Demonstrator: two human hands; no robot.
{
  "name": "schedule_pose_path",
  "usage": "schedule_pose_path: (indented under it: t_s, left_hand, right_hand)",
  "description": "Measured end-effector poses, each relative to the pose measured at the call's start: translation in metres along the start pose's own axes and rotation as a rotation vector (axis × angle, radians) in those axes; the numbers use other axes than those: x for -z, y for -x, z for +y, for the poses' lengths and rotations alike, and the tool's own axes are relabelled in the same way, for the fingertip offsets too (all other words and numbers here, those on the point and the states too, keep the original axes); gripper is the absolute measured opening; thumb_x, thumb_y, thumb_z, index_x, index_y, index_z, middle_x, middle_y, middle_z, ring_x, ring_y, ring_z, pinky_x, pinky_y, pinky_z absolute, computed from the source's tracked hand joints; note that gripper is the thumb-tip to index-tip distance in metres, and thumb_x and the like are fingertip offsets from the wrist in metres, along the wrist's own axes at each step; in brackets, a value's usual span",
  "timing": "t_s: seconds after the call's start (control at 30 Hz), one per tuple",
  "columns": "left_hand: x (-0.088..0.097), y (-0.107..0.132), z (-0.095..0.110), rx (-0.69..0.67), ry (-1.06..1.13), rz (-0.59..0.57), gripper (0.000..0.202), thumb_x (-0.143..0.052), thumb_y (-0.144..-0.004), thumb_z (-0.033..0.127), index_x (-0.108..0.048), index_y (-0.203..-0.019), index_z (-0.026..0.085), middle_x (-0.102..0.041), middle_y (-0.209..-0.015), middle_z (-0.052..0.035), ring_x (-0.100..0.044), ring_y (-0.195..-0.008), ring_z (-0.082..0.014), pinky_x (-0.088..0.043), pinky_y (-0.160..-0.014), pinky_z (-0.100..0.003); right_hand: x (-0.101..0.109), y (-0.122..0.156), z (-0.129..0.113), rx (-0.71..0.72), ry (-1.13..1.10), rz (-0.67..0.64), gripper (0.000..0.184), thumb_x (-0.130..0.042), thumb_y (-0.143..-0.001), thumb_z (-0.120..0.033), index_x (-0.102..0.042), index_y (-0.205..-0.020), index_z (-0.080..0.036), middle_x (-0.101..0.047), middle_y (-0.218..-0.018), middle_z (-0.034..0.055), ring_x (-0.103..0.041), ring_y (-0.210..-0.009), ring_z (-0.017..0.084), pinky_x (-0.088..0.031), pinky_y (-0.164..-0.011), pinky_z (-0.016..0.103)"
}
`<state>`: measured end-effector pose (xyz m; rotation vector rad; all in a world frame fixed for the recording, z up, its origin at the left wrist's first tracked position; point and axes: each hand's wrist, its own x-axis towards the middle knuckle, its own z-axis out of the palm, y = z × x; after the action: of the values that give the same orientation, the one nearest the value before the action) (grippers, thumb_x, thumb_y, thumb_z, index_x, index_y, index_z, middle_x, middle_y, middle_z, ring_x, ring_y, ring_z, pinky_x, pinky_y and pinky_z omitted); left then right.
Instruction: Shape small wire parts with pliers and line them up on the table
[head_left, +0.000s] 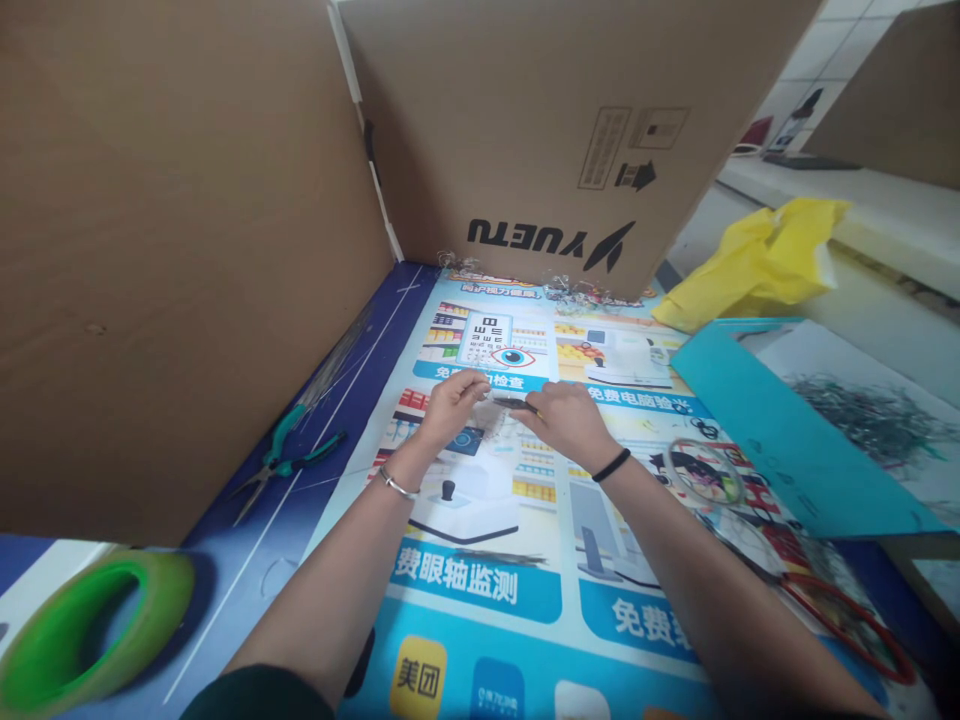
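Note:
My left hand (452,399) and my right hand (564,418) meet over a printed poster mat (480,590) on the table. Both pinch a small thin dark piece (514,402) between their fingertips; I cannot make out what it is. The left wrist carries a silver bangle, the right a black band. A thin bundle of fine wires (491,556) lies on the mat below my hands.
Tall cardboard walls (172,250) stand left and behind. Teal-handled pliers (289,460) lie at the left, a green tape roll (90,630) at the near left. A clear tape ring (706,470), red-handled scissors (840,610), a teal tray (780,440) of wire scraps and a yellow bag (757,265) sit right.

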<state>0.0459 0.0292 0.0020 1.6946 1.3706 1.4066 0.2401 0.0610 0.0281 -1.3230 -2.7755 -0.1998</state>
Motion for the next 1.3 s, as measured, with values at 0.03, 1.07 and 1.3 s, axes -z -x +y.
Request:
schedule_pose_path:
  t_s: [0.03,1.07,1.3]
  left_hand:
    - [0.0003,-0.0003,0.0,0.004,0.015,-0.004,0.014,-0.05,-0.082,0.027,-0.059,-0.075,0.018,-0.057,-0.072,0.0,-0.052,-0.07,-0.0109,-0.043,-0.07,-0.024]
    - [0.0036,-0.0006,-0.0032,0.025,0.138,-0.049,0.015,-0.052,-0.081,0.03,-0.06,-0.078,0.017,-0.058,-0.075,-0.0015,-0.053,-0.072,-0.0113,-0.044,-0.07,-0.024]
    - [0.005,-0.001,-0.0044,0.029,0.128,-0.063,0.017,-0.052,-0.081,0.031,-0.06,-0.078,0.017,-0.058,-0.075,-0.0019,-0.054,-0.073,-0.0117,-0.045,-0.071,-0.025]
  right_hand:
    - [-0.0001,-0.0001,0.0001,0.004,0.0,0.005,0.058,-0.026,-0.088,-0.06,-0.067,-0.088,-0.019,-0.063,-0.082,0.0094,-0.054,-0.079,0.02,-0.022,-0.066,0.03]
    - [-0.0063,-0.0019,0.0046,0.042,-0.047,0.035,0.057,-0.026,-0.088,-0.06,-0.066,-0.085,-0.02,-0.062,-0.08,0.0076,-0.052,-0.078,0.018,-0.021,-0.066,0.029]
    - [-0.0055,-0.0019,0.0048,0.04,-0.047,0.043,0.055,-0.027,-0.088,-0.06,-0.066,-0.086,-0.021,-0.062,-0.081,0.0073,-0.051,-0.078,0.018,-0.02,-0.066,0.029]
